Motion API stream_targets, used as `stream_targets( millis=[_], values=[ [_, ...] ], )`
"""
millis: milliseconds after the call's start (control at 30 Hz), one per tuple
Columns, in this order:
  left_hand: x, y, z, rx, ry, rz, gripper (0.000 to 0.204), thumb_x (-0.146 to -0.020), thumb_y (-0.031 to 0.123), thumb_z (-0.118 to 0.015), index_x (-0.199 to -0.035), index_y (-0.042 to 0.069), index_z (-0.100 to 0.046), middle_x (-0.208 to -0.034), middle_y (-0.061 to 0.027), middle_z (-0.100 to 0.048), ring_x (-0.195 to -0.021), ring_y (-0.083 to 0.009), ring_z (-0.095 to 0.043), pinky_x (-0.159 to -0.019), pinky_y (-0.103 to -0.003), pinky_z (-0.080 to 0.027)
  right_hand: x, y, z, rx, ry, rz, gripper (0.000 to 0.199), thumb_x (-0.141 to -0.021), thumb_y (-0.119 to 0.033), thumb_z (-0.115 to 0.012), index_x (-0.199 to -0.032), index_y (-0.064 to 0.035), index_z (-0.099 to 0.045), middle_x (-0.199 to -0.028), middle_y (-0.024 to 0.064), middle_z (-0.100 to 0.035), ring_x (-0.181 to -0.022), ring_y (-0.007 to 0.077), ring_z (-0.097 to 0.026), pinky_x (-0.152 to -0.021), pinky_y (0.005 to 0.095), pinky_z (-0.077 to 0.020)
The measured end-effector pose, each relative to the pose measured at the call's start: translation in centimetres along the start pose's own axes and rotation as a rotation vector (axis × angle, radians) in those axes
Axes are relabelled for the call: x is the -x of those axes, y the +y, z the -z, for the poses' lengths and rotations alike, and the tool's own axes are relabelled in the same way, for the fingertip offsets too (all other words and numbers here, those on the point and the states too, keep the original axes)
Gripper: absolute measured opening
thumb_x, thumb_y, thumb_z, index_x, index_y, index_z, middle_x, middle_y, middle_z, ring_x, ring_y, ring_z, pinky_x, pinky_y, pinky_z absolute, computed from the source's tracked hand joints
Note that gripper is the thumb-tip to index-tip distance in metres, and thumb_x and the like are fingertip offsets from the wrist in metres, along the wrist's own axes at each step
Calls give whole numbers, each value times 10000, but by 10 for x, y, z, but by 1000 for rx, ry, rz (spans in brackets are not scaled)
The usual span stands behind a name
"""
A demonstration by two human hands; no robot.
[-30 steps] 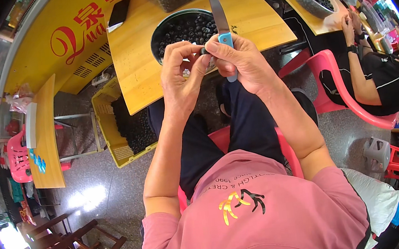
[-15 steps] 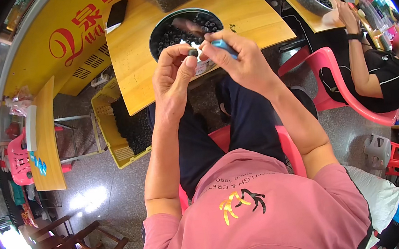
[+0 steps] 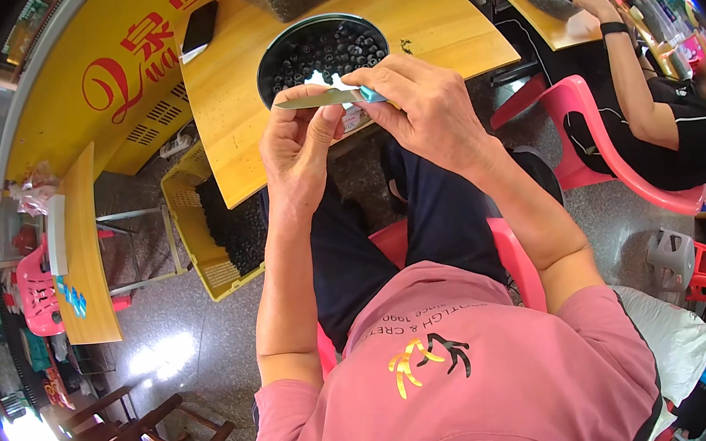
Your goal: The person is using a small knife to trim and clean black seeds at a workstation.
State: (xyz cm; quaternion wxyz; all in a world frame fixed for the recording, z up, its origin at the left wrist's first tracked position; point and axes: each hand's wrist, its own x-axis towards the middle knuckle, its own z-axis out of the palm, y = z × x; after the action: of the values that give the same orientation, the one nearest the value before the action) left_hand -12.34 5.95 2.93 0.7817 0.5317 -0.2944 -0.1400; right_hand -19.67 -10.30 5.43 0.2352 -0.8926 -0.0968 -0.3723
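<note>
Knife (image 3: 319, 98) lies crosswise between both hands, its slim metal blade pointing to the person's left, its blue handle gripped in the closed right hand (image 3: 427, 109). The left hand (image 3: 297, 140) pinches a small pale piece (image 3: 323, 78) against the blade, just over the round dark bowl (image 3: 267, 57) of small black fruit on the wooden worktop (image 3: 435, 14).

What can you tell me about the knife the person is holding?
The knife is small, with a flat grey metal blade and a light blue handle. It lies almost level, blade pointing to the person's left. The right hand grips the handle, so little of it shows. The left hand sits under the blade, thumb against it. It is held above a round dark bowl of small dark pieces.
</note>
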Motion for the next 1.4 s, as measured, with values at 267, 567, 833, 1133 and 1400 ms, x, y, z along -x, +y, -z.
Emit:
stream_targets(
  millis=[267,567,833,1133,1400],
  values=[
    [2,14,-7,177,-64,30,157,-903,57,-650,-1030,-8,-583,-859,-46,-628,-734,-90,-572,-690,-216,-476,17,41,-22,-54,-12,-309,208,-901,-218,-639,-999,-39,-677,-829,134,-641,-725,227,-632,-670,322,-494],
    [1,-2,-1,-1,82,-47,179,-879,12,-663,-1054,-15,-643,-878,-31,-635,-751,-88,-595,-706,-212,-508,-6,-13,-1,-947,-75,-569,203,-888,-218,-700,-903,-18,-670,-828,-12,-633,-773,50,-556,-700,220,-451],
    [1,0,4,58,-19,-87,176,-873,-26,-648,-1049,-29,-646,-940,-56,-631,-804,-100,-599,-731,-214,-515,-9,-15,4,-1266,-160,-759,180,-890,-243,-696,-895,-65,-668,-733,-50,-597,-567,-4,-415,-485,169,-285],
    [3,1,-2,262,19,51,174,-905,69,-644,-1058,-11,-622,-887,-53,-629,-753,-120,-565,-700,-237,-469,0,-17,-5,-708,-2,-411,231,-930,-230,-638,-976,-4,-646,-782,-4,-610,-649,71,-513,-591,212,-416],
    [3,3,-3,284,25,62,180,-913,105,-645,-1046,-9,-604,-886,-61,-621,-757,-120,-538,-698,-245,-451,4,-5,-7,-142,10,-63,202,-809,-182,-695,-973,-77,-641,-825,71,-607,-713,289,-622,-590,376,-489]
  ],
)
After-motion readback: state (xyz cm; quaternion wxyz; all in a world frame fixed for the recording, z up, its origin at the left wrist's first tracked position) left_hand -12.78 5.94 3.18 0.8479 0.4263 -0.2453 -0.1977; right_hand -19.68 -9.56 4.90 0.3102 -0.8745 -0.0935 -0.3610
